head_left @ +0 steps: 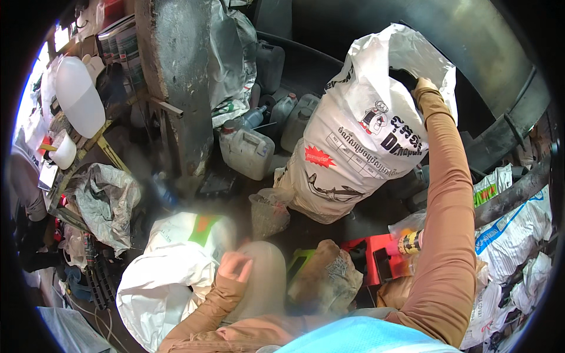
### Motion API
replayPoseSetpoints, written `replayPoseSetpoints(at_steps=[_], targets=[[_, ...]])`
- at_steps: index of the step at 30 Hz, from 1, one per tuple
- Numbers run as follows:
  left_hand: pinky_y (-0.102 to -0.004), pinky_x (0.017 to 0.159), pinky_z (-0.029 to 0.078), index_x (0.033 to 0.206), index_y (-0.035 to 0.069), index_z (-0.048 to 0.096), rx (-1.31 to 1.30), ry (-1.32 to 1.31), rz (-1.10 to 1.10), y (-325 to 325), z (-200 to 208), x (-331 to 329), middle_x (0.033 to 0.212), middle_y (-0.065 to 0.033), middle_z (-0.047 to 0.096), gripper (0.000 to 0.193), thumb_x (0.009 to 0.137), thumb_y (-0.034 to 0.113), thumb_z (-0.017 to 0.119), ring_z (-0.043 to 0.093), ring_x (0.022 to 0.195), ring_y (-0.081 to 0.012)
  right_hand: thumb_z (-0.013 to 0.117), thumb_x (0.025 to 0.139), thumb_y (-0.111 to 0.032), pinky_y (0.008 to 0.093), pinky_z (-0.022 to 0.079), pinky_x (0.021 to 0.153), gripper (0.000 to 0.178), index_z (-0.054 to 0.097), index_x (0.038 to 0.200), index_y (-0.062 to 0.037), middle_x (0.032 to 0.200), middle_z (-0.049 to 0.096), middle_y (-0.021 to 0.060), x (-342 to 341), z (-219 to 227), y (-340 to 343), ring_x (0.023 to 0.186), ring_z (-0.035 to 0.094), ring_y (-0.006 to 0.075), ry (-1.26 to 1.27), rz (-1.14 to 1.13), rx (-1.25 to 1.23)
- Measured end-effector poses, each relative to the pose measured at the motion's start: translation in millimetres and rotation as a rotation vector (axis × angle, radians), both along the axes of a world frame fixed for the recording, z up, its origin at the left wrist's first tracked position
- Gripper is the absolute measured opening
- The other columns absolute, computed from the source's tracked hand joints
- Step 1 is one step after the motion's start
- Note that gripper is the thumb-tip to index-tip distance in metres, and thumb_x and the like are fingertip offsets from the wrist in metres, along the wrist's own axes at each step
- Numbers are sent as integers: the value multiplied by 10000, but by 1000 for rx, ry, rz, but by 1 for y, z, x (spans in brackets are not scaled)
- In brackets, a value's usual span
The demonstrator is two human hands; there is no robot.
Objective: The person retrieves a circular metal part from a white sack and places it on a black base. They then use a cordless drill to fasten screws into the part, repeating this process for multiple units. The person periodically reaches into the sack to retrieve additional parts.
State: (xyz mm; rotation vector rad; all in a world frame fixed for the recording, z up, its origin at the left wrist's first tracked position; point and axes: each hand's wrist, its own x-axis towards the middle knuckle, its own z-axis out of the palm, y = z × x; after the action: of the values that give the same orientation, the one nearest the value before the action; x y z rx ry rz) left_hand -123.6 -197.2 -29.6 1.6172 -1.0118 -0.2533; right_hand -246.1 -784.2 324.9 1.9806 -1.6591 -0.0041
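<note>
1. At the open mouth of a tilted white sack (353,150), the right hand (424,86) is beside a dark object (404,77), grip unclear.
2. Near a crumpled white bag (168,262), the person's blurred left hand (235,266) curls; its grip cannot be told.
3. Pale jugs (249,154) stand left of the sack.

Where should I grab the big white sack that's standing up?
Probably by the loose rim of the big white sack, from the left: that thin edge stands free to pinch, while the right hand and sleeve crowd the right side. Lower down it bulges, likely too wide for one hand.
</note>
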Motion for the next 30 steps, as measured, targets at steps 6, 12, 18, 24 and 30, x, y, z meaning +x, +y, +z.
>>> replayPoseSetpoints(at_steps=[6,12,18,24,30], targets=[[-311,742,445,856,24,626,17,2,-6,-3,-8,3,829,-97,597,71,793,44,652,562,803,-232,522,854,-125,415,525,792,348,600,1189,-180,1075,635,127,-32,12,14,929,637,331,24,538,-495],[-366,779,459,931,6,621,120,34,-37,1,18,-3,901,-156,596,125,840,92,629,569,852,-317,709,793,-116,284,507,565,365,632,1149,-142,814,666,44,-92,73,180,613,623,217,-270,1124,-940],[-360,958,414,1225,-4,529,-133,548,-535,-16,112,-32,1117,-163,612,450,926,332,533,561,1067,-270,688,737,26,289,439,489,376,610,1105,29,761,606,76,-163,-16,373,529,536,194,-274,1433,-552],[-393,747,551,1156,66,528,129,1475,-671,-38,119,-120,1040,-133,647,338,888,257,603,647,942,-274,610,708,-214,250,377,509,546,590,1240,-96,680,383,-33,-190,-170,508,565,420,104,-94,1307,-19],[-390,763,559,1158,34,562,646,1414,-643,-3,13,-155,1019,-131,661,376,833,182,681,673,852,-257,845,568,-366,421,384,990,986,372,1383,-75,1274,443,178,-275,-258,508,1173,456,337,-646,818,529]])
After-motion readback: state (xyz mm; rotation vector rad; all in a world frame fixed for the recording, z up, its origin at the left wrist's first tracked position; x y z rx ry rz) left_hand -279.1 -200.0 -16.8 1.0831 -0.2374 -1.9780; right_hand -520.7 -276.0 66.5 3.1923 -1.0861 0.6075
